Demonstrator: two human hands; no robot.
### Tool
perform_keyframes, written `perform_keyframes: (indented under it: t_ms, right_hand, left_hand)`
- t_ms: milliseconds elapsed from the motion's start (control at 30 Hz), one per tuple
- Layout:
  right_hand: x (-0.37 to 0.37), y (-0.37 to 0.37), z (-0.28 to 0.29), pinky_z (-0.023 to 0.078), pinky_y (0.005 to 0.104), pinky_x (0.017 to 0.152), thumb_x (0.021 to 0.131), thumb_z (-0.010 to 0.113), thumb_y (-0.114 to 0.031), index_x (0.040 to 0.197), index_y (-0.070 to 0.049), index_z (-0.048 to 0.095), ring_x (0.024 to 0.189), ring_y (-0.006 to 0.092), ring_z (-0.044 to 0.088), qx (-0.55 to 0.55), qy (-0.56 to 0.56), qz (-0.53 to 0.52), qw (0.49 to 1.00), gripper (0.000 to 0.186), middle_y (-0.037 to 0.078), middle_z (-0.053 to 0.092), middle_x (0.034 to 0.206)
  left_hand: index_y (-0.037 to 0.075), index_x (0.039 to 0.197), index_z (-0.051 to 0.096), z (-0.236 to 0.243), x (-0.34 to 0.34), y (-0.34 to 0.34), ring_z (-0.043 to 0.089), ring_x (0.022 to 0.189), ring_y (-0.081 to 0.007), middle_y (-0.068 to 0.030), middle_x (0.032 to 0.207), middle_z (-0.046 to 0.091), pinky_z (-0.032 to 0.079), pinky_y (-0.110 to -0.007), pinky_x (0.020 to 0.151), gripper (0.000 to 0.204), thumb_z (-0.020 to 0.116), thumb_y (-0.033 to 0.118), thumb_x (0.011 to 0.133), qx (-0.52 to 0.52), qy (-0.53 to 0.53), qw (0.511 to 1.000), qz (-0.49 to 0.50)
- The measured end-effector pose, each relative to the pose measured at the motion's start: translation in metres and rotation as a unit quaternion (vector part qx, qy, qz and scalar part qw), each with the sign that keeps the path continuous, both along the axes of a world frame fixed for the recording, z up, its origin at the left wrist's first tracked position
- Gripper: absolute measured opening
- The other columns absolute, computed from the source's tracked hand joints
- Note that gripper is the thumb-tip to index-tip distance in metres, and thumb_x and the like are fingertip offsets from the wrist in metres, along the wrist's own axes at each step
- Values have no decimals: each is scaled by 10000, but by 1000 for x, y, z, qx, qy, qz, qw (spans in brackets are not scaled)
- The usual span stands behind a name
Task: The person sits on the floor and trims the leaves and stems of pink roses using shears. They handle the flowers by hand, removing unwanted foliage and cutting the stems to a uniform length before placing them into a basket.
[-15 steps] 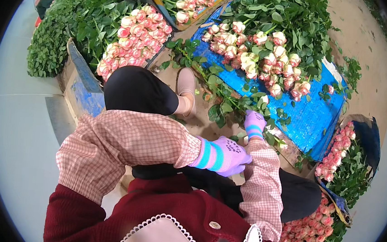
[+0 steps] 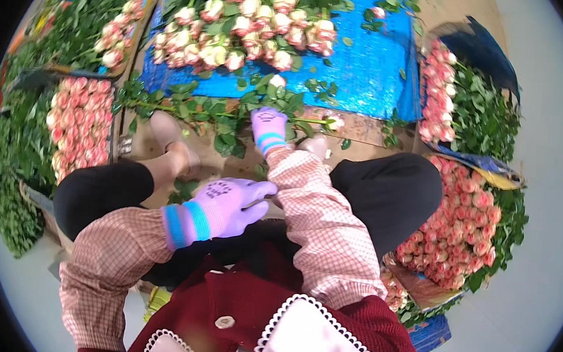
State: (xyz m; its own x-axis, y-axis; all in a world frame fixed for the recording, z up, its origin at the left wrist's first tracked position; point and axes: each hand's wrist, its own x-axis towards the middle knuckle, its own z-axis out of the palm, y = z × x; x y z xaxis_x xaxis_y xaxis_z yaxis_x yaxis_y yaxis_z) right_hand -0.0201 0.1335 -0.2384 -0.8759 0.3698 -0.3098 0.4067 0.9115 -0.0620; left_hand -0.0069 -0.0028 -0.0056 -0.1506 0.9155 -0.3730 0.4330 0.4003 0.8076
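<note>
In a purple glove with blue bands, my right hand (image 2: 269, 126) is closed around a rose stem, just in front of the blue sheet (image 2: 376, 67). That leafy rose (image 2: 333, 121) lies crosswise, its pale pink head to the right of my hand. More leafy stems (image 2: 188, 106) stretch out to the left of it. My left hand (image 2: 226, 206), gloved alike, hovers over my lap with fingers stretched toward my right forearm and holds nothing I can see. Beyond my right hand, a heap of cream-and-pink roses (image 2: 250, 24) rests on the blue sheet.
Bundled pink roses (image 2: 80, 124) stand at the left, with another bunch (image 2: 112, 37) behind. At the right are pale pink roses (image 2: 438, 89) and a large coral-pink bunch (image 2: 456, 223). Loose leaves (image 2: 228, 145) lie between my shoes.
My view has turned to the right, so the scene sits further left and straighter. My right hand stays closed on the rose stem; the left remains near my right forearm, fingers more spread.
</note>
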Motion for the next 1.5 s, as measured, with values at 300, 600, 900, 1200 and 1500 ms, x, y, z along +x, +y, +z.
perform_keyframes:
  t_ms: [300, 600, 900, 1200, 1500]
  right_hand:
    - [4, 9, -5, 431, 397, 611, 802, 480, -130, 951, -164, 598, 843, 228, 586, -18, 10, 3, 1000, 193, 52, 584, 929]
    - [2, 11, -10, 431, 369, 585, 759, 521, -133, 827, -126, 668, 789, 224, 615, -50, 51, -54, 996, 162, 58, 639, 828]
    - [3, 31, 61, 468, 396, 710, 738, 529, -115, 885, -145, 659, 832, 285, 616, -234, 104, -148, 955, 199, 87, 648, 871]
    - [13, 6, 250, 459, 224, 675, 788, 558, -45, 1050, -14, 592, 744, 72, 548, -716, 319, -130, 607, 266, 26, 624, 860]
    - [73, 42, 296, 442, 234, 737, 776, 575, -68, 1204, 1, 473, 829, 85, 526, -644, 432, -36, 630, 446, 44, 584, 941]
  left_hand:
    - [74, 1126, 499, -5, -4, 11, 574, 866, -333, -161, 969, 596, 458, -395, 742, 320, 506, 199, 832, 10, -19, 1000, -15]
    - [74, 1103, 520, -19, -6, 14, 588, 772, -310, -129, 906, 614, 472, -368, 694, 290, 528, 167, 829, 65, 21, 997, -24]
    - [73, 942, 587, -30, -14, 11, 599, 754, -261, -117, 795, 608, 464, -339, 676, 194, 510, 206, 824, -68, -26, 997, 2]
    - [-31, 953, 567, -70, -51, -1, 582, 701, -219, -139, 788, 621, 446, -341, 675, 307, 613, 216, 777, 20, 89, 973, 213]
    - [250, 1067, 594, -79, -34, 6, 566, 754, -270, -80, 826, 574, 473, -375, 629, 303, 512, 145, 795, 213, 271, 939, -7]
